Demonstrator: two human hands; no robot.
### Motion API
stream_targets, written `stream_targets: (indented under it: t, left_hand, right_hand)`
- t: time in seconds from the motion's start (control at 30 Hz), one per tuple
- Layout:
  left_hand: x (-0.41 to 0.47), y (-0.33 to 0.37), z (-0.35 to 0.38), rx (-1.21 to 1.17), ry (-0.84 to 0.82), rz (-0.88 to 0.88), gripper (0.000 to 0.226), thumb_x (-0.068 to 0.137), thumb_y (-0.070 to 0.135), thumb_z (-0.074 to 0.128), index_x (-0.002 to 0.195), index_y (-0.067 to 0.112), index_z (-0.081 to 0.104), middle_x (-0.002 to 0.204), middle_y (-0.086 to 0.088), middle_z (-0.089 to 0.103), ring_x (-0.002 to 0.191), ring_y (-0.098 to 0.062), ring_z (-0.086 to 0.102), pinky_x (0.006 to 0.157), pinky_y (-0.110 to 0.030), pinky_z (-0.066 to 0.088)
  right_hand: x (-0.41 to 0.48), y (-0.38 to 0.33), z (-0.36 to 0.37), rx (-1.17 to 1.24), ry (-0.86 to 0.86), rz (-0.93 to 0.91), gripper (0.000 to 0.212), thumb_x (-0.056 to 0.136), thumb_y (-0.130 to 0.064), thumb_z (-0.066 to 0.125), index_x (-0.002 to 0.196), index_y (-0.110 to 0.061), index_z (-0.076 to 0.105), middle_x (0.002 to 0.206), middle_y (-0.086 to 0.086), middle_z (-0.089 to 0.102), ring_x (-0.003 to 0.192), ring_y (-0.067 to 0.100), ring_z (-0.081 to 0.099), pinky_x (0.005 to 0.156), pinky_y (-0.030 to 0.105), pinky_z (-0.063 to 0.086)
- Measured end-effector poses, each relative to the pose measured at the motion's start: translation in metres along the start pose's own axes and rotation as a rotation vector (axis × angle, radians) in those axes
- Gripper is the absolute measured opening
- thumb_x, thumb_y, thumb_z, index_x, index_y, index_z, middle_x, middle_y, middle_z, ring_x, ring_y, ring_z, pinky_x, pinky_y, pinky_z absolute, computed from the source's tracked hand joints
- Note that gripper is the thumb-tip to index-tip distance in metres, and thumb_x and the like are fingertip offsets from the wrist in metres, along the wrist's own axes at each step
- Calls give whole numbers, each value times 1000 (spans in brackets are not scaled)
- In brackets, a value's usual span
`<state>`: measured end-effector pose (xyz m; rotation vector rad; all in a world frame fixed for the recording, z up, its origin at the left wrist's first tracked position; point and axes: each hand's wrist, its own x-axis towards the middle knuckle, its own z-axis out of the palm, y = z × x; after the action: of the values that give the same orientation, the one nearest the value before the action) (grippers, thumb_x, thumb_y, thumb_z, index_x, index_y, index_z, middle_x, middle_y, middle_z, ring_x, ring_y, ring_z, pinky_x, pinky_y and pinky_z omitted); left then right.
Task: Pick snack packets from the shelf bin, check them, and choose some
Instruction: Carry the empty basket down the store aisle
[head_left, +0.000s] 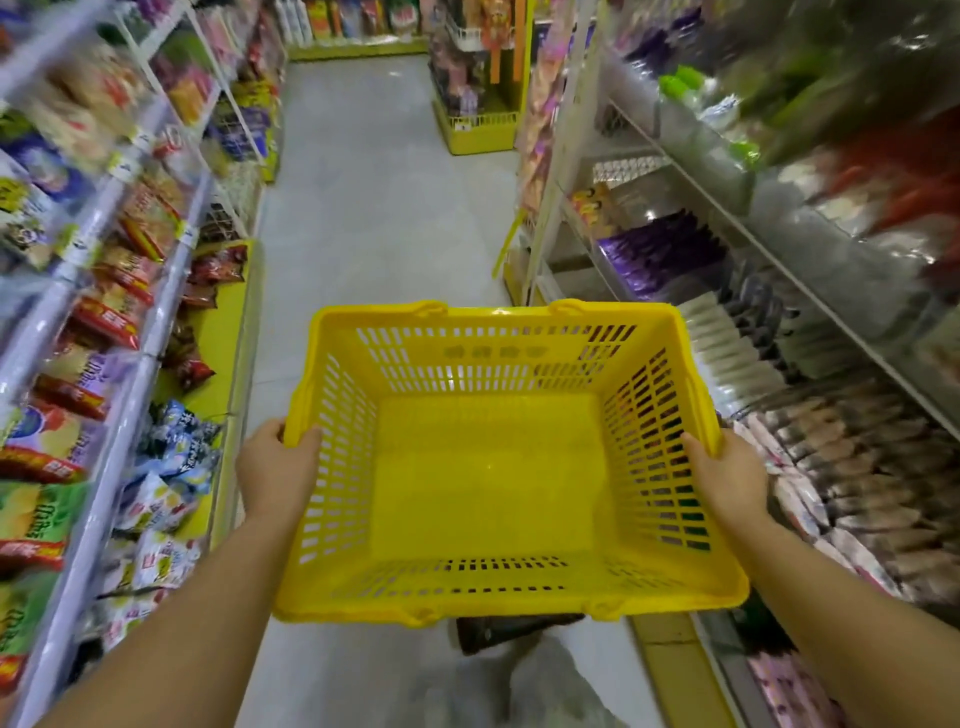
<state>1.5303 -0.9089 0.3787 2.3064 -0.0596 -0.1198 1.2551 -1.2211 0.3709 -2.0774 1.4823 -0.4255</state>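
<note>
- Head view: snack packets (111, 312) fill the left shelves (171, 291), near to far, in red, green and blue-white bags. None picked yet, none in either hand.
- More bags (841, 467) lie in rows on the right shelves (810, 306), purple, white and grey. They are blurred and the labels are unreadable. Cannot tell which bin is the target.
- Yellow basket (498, 310) is held out front over the aisle, between the two shelf runs, with nothing inside.
- Left hand (275, 467) is curled round the basket's left rim, thumb over the edge. Right hand (727, 478) grips the right rim the same way.
- Grey floor (363, 208) runs to a yellow display rack (478, 124) at the far end.
- Judged step: approach only, task at its very start.
- Risk: both hands are taken by the basket. Freeing one to reach leaves a one-sided rim grip, so the basket likely tips or knocks a shelf.
- Risk: the low left bags sit loose and slanted, so pulling one could drag its neighbours onto the floor.
- Risk: the bags look light and slick, so a weak pinch may slip and a hard squeeze may crush the contents.
</note>
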Motion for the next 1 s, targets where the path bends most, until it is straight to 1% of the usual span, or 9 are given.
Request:
stream_targets:
  t: [0.17, 0.3, 0.4, 0.5, 0.57, 0.63, 0.67, 0.77, 1.0]
  left_hand:
    - [41, 13, 23, -8, 18, -33, 16, 93, 22, 62, 90, 6, 62, 77, -13, 60, 61, -24, 48, 53, -33, 31]
    - [83, 19, 37, 1, 32, -44, 17, 93, 21, 62, 85, 6, 60, 69, -10, 53, 63, -27, 47, 52, -33, 28]
    - [125, 24, 49, 5, 40, -87, 17, 93, 22, 62, 97, 5, 62, 81, -10, 55, 71, -29, 48, 61, -34, 31]
    - [177, 27, 61, 15, 12, -104, 17, 92, 22, 62, 98, 6, 62, 86, -15, 58, 76, -33, 52, 61, -35, 31]
    - [214, 30, 66, 22, 0, -111, 28, 91, 20, 64, 110, 0, 65, 97, -24, 64, 89, -40, 58, 67, -35, 35]
    - [247, 36, 67, 25, -13, -114, 33, 91, 19, 64, 116, -3, 64, 108, -28, 65, 97, -42, 59, 71, -35, 34]
    - [263, 38, 68, 22, -27, -105, 31, 91, 20, 64, 114, -2, 64, 107, -27, 65, 95, -41, 59, 70, -35, 34]
    - [307, 47, 69, 21, -63, -92, 21, 93, 22, 62, 100, 2, 65, 90, -20, 64, 80, -35, 56, 65, -37, 36]
    - [364, 58, 94, 5, -11, -91, 22, 93, 21, 61, 104, 3, 65, 85, -10, 58, 72, -25, 47, 64, -33, 32]
  right_hand:
    - [57, -31, 18, -41, -45, 3, 37, 95, -25, 58, 99, 12, 59, 102, 37, 61, 98, 49, 58, 78, 47, 43]
    - [96, -61, 44, -60, -68, 8, 37, 94, -26, 59, 96, 11, 59, 102, 37, 62, 98, 49, 58, 78, 46, 42]
    - [122, -87, 70, -67, -74, 23, 36, 94, -25, 59, 100, 10, 60, 103, 35, 63, 100, 49, 58, 80, 46, 43]
    - [148, -118, 97, -69, -81, 35, 34, 93, -23, 60, 101, 10, 60, 102, 35, 63, 100, 47, 59, 79, 45, 43]
    - [165, -141, 114, -89, -81, 37, 34, 93, -22, 61, 100, 12, 60, 102, 36, 63, 100, 48, 59, 79, 44, 42]
    - [180, -161, 129, -104, -72, 40, 33, 93, -21, 61, 98, 12, 60, 101, 36, 63, 99, 49, 59, 78, 45, 42]
    - [186, -171, 135, -99, -69, 41, 32, 93, -20, 61, 97, 12, 61, 100, 36, 64, 99, 49, 59, 77, 45, 42]
    - [204, -197, 150, -79, -81, 54, 30, 93, -22, 61, 95, 9, 61, 97, 32, 65, 97, 48, 60, 78, 45, 44]
    - [249, -235, 175, -88, -95, 88, 32, 95, -25, 58, 103, 6, 60, 103, 29, 65, 101, 45, 60, 84, 47, 45]
